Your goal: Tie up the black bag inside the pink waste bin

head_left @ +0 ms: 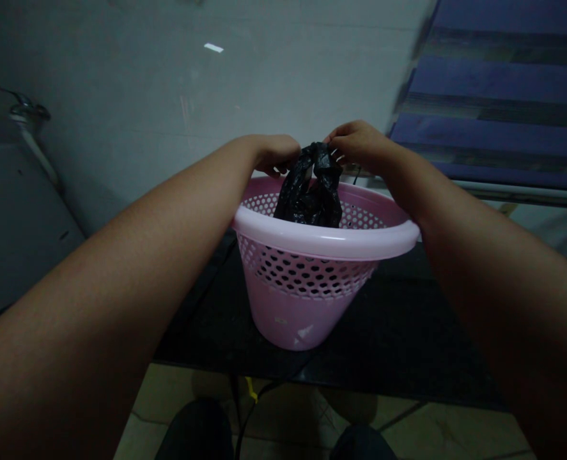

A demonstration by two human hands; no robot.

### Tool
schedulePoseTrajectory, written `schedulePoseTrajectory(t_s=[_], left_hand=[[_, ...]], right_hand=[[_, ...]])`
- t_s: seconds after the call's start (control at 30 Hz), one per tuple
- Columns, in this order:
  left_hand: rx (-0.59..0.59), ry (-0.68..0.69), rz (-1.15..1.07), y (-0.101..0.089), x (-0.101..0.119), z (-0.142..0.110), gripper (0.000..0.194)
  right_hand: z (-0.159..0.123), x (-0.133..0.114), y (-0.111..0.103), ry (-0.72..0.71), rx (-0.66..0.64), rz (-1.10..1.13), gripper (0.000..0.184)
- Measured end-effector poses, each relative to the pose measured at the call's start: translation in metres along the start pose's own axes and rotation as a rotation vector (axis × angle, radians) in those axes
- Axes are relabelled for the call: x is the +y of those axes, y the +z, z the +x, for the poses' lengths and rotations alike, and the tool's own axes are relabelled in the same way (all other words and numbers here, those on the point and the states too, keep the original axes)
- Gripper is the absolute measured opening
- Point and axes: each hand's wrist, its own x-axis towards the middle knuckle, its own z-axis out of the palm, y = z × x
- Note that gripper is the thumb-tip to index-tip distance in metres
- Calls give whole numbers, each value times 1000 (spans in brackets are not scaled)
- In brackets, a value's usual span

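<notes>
Your left hand [283, 153] and right hand [353, 144] gripping the top of a black plastic bag [332, 191], dimly lit dark bench [398, 345] before you, pink perforated basket [293, 313] upright on it, bag partly inside, glossy, crumpled, bunched above the rim [328, 241], pale wall [264, 83] beyond.

the left forearm [144, 236] runs up from 8 o'clock, the right forearm [479, 249] from 4 o'clock. the left hand [279, 152], near 12, points to 3, curled inward; the right hand [357, 144], near 1, points to 9, loosely bent.
</notes>
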Motion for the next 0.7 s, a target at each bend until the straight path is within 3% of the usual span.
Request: schedulePoseTrajectory(t_s=[0.2,0.7], left_hand=[[-19,29,-74,0,3,-2,32],[2,36,-5,-2,-5,8,40]], right_hand=[[-4,-3,-1,-3,2,-10,20],[-9,-6,-3,-33,-3,-108,12]])
